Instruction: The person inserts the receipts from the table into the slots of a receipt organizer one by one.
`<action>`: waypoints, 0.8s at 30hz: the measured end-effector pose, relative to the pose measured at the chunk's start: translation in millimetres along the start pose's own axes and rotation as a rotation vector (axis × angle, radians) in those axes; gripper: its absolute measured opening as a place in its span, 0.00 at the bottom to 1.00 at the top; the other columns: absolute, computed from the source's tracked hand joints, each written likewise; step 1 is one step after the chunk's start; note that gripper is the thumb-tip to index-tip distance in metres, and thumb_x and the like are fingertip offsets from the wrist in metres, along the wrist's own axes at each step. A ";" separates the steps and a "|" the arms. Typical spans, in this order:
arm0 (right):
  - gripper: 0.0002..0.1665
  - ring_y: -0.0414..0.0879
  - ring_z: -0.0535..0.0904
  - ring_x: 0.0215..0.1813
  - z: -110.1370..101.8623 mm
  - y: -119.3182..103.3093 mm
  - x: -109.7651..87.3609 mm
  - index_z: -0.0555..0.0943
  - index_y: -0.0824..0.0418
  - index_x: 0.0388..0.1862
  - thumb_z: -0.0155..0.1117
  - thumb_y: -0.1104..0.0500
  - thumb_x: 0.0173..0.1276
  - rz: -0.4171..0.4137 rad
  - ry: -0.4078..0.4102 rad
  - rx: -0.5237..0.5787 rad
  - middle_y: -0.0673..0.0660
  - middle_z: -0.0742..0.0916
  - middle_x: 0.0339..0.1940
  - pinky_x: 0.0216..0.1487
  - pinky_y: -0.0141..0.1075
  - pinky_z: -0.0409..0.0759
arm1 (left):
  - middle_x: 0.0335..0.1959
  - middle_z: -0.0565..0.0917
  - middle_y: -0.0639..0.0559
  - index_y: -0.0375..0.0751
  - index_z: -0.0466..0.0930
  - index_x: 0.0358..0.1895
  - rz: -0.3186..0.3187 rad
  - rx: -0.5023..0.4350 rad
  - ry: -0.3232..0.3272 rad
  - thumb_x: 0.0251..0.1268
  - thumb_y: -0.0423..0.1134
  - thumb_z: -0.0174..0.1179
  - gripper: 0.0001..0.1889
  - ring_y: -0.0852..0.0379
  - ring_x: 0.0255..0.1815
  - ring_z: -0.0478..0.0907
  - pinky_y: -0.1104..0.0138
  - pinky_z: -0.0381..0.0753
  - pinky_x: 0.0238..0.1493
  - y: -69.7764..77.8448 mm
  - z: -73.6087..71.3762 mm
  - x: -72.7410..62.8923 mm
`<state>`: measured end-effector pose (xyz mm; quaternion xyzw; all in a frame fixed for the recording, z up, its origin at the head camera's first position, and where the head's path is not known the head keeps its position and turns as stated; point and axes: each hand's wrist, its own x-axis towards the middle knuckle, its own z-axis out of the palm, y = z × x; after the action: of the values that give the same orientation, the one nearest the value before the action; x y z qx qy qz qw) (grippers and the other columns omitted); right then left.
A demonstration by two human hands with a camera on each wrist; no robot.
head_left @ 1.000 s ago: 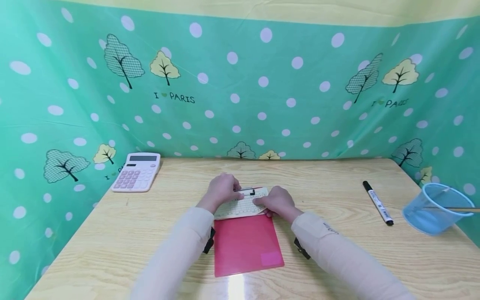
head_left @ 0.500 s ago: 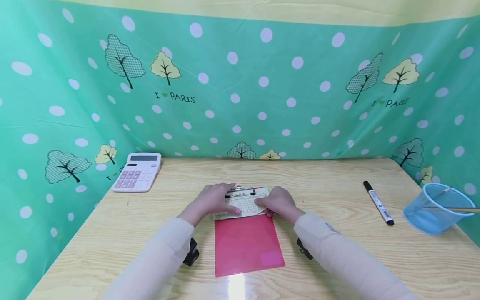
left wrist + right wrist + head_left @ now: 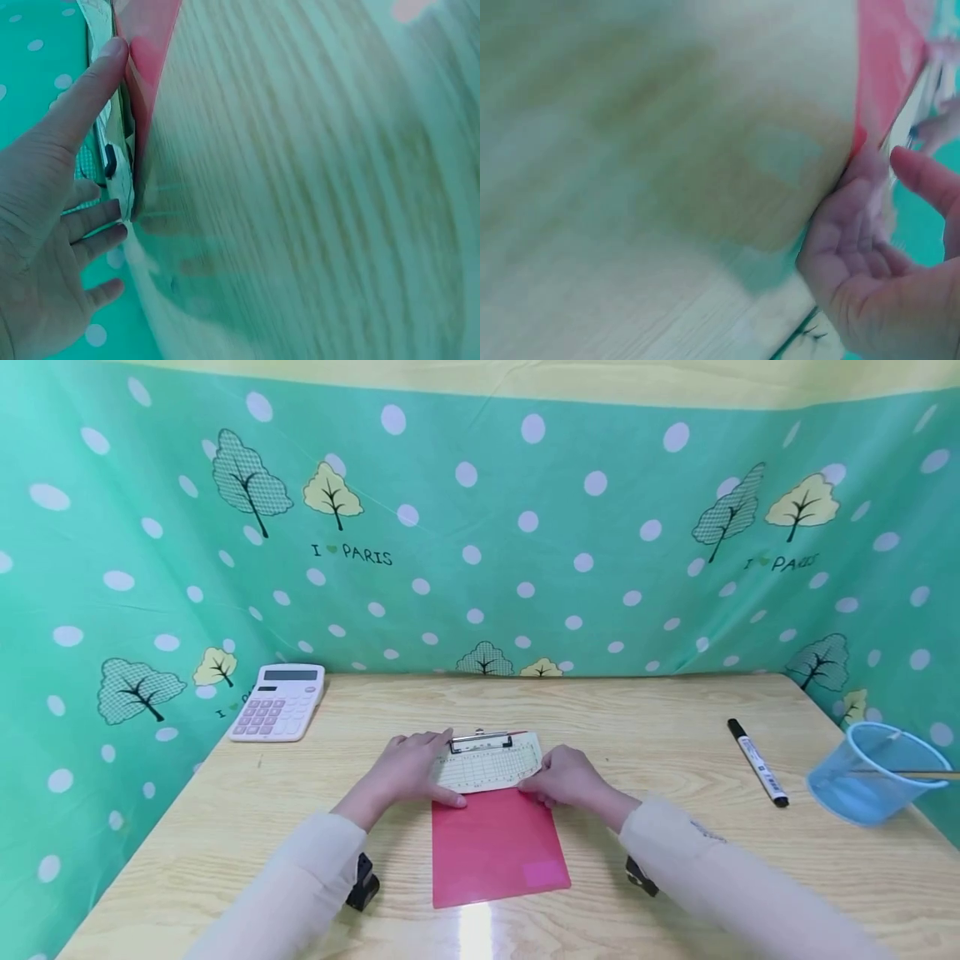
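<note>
A red clipboard [image 3: 491, 852] lies on the table in the head view, its metal clip [image 3: 481, 742] at the far end. Under the clip are cream, grid-printed paper sheets [image 3: 483, 768] covering only the board's upper part. My left hand [image 3: 408, 768] is spread at the left edge of the sheets, thumb near their lower edge; its straight fingers [image 3: 94, 217] show beside the board in the left wrist view. My right hand [image 3: 568, 778] pinches the sheets' lower right corner, which is bent. Its curled fingers [image 3: 847, 232] show in the right wrist view.
A pink and white calculator [image 3: 277, 703] stands at the back left. On the right lie a black-capped marker [image 3: 757, 764] and a blue mesh pen cup [image 3: 862, 785] with a thin stick in it. A green dotted curtain [image 3: 480, 527] encloses the table's back and sides.
My left hand has left the clip and moved left and nearer, spreading along the sheets' left edge. My right hand has slid down to their lower right corner.
</note>
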<state>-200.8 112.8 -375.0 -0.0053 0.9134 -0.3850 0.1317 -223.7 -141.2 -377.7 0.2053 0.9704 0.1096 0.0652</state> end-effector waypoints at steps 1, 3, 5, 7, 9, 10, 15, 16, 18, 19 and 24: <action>0.21 0.40 0.70 0.18 0.7 0.4 -4.8 0.75 0.60 0.16 0.77 0.58 0.61 -0.021 0.004 -0.030 0.51 0.79 0.14 0.21 0.29 0.66 | 0.72 0.70 0.35 0.36 0.59 0.79 0.000 -0.001 0.003 0.44 0.69 0.75 0.62 0.36 0.73 0.65 0.40 0.59 0.72 0.0 0.4 -0.2; 0.21 0.41 0.68 0.19 2.1 1.2 -14.5 0.74 0.59 0.18 0.78 0.59 0.60 -0.069 0.017 -0.101 0.51 0.77 0.15 0.22 0.30 0.63 | 0.72 0.70 0.35 0.37 0.60 0.79 -0.001 -0.003 0.010 0.45 0.70 0.75 0.61 0.36 0.73 0.65 0.40 0.59 0.72 0.1 1.3 -0.3; 0.20 0.42 0.69 0.21 3.4 2.4 -23.0 0.74 0.59 0.21 0.80 0.59 0.58 -0.122 0.037 -0.176 0.51 0.76 0.17 0.22 0.31 0.64 | 0.72 0.71 0.35 0.38 0.60 0.78 -0.003 0.001 0.016 0.46 0.69 0.74 0.60 0.36 0.73 0.66 0.41 0.59 0.72 0.6 1.8 0.0; 0.20 0.44 0.71 0.24 4.3 3.7 -30.0 0.74 0.59 0.24 0.81 0.60 0.56 -0.187 0.061 -0.250 0.52 0.76 0.21 0.25 0.33 0.67 | 0.72 0.71 0.35 0.39 0.61 0.78 -0.007 0.005 0.018 0.47 0.68 0.74 0.59 0.37 0.72 0.66 0.41 0.59 0.72 1.4 1.9 0.3; 0.19 0.45 0.71 0.28 5.3 5.3 -35.0 0.76 0.60 0.27 0.82 0.61 0.55 -0.263 0.081 -0.322 0.52 0.76 0.24 0.28 0.34 0.71 | 0.71 0.71 0.35 0.39 0.61 0.78 -0.011 0.009 0.016 0.48 0.68 0.74 0.58 0.37 0.72 0.66 0.42 0.59 0.72 1.9 2.0 0.6; 0.18 0.46 0.71 0.30 5.7 6.4 -37.0 0.77 0.61 0.29 0.83 0.61 0.54 -0.308 0.088 -0.355 0.52 0.76 0.26 0.30 0.35 0.72 | 0.71 0.71 0.35 0.38 0.61 0.78 -0.013 0.011 0.016 0.48 0.68 0.74 0.58 0.37 0.72 0.67 0.42 0.59 0.72 2.1 1.9 0.9; 0.21 0.54 0.79 0.49 7.8 13.1 -46.1 0.86 0.66 0.48 0.81 0.59 0.58 -0.487 0.030 -0.427 0.59 0.84 0.47 0.52 0.47 0.80 | 0.71 0.71 0.35 0.37 0.63 0.77 -0.020 0.014 0.013 0.47 0.67 0.75 0.58 0.37 0.72 0.67 0.42 0.60 0.72 2.6 1.9 2.0; 0.23 0.56 0.79 0.54 8.1 14.6 -47.5 0.86 0.66 0.52 0.80 0.58 0.60 -0.502 0.008 -0.423 0.61 0.84 0.52 0.57 0.50 0.79 | 0.71 0.71 0.35 0.37 0.63 0.77 -0.021 0.014 0.014 0.47 0.67 0.75 0.58 0.37 0.72 0.67 0.42 0.59 0.72 2.7 2.1 2.0; 0.26 0.60 0.77 0.63 8.1 17.5 -49.6 0.84 0.66 0.57 0.78 0.57 0.62 -0.523 -0.018 -0.423 0.64 0.83 0.60 0.63 0.56 0.75 | 0.71 0.72 0.35 0.37 0.63 0.77 -0.021 0.018 0.017 0.48 0.67 0.75 0.57 0.37 0.72 0.67 0.41 0.58 0.73 3.0 2.4 2.1; 0.27 0.61 0.76 0.65 7.9 19.0 -50.5 0.84 0.66 0.59 0.77 0.56 0.63 -0.523 -0.026 -0.425 0.64 0.83 0.61 0.65 0.58 0.73 | 0.71 0.72 0.35 0.37 0.63 0.77 -0.018 0.021 0.019 0.48 0.67 0.75 0.57 0.37 0.72 0.67 0.41 0.57 0.73 3.5 3.1 2.4; 0.29 0.58 0.74 0.69 3.1 25.3 -54.0 0.83 0.64 0.61 0.77 0.54 0.63 -0.482 -0.025 -0.445 0.61 0.81 0.65 0.69 0.63 0.63 | 0.70 0.73 0.35 0.37 0.63 0.77 0.000 0.037 0.038 0.48 0.67 0.74 0.57 0.38 0.71 0.68 0.40 0.56 0.73 9.6 6.4 5.8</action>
<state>-145.6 134.4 -382.2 -0.2545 0.9460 -0.1959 0.0436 -224.2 -129.1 -382.1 0.2046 0.9732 0.0954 0.0428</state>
